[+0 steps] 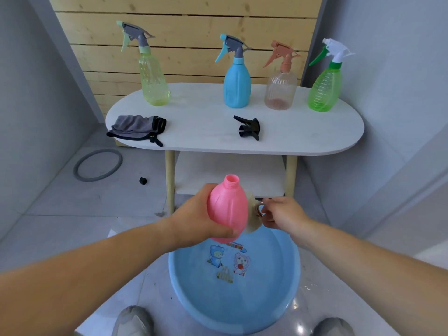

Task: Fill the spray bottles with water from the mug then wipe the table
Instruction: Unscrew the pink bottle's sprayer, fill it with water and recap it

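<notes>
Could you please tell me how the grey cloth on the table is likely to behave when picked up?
The grey cloth lies in soft folds on the table, so it will probably hang limp rather than keep its shape. It looks thin, so it is likely light. Being flat and crumpled, it should not roll or tip.

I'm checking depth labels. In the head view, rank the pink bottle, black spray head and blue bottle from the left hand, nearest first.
1. Pink bottle: gripped in the left hand, below the table.
2. Black spray head: lying near the table's front.
3. Blue bottle: standing at the table's back.
</notes>
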Tool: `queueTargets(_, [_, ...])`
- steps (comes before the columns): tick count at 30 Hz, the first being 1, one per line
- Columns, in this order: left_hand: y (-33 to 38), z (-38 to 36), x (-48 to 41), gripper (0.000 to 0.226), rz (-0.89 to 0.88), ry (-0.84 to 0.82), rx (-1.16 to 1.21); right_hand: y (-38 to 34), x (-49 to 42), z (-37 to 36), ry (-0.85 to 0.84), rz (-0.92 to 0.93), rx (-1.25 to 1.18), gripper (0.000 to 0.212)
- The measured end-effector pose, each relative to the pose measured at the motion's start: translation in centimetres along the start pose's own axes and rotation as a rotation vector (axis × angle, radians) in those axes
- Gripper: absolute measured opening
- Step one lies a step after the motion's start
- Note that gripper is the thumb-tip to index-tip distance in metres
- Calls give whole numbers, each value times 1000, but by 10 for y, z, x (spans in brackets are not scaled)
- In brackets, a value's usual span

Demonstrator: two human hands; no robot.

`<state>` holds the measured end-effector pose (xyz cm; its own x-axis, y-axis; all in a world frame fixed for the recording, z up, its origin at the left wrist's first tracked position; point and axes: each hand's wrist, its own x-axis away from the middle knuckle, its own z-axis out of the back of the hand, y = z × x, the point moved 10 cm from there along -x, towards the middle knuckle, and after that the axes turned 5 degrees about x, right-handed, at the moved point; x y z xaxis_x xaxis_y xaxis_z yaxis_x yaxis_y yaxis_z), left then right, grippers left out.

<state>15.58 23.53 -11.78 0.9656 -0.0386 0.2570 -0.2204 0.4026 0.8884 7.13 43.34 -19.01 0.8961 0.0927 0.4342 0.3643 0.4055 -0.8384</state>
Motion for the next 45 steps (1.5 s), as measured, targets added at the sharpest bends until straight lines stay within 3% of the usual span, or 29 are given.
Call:
queueTargets(9, [-26, -16, -3, 86, 62, -52, -8, 104, -43, -19, -90, -222, 224, 18])
queueTargets(15, [-35, -10, -13, 86, 78, -19, 7, 142, -53, -29, -76, -241, 314, 30])
queueTargets(23, [-43, -7, -21, 93, 95, -16, -14, 149, -68, -38, -71, -210, 401, 33])
queueTargets(45, [-46, 1, -21, 92, 92, 13, -39, 151, -66, -48, -117, -218, 318, 31])
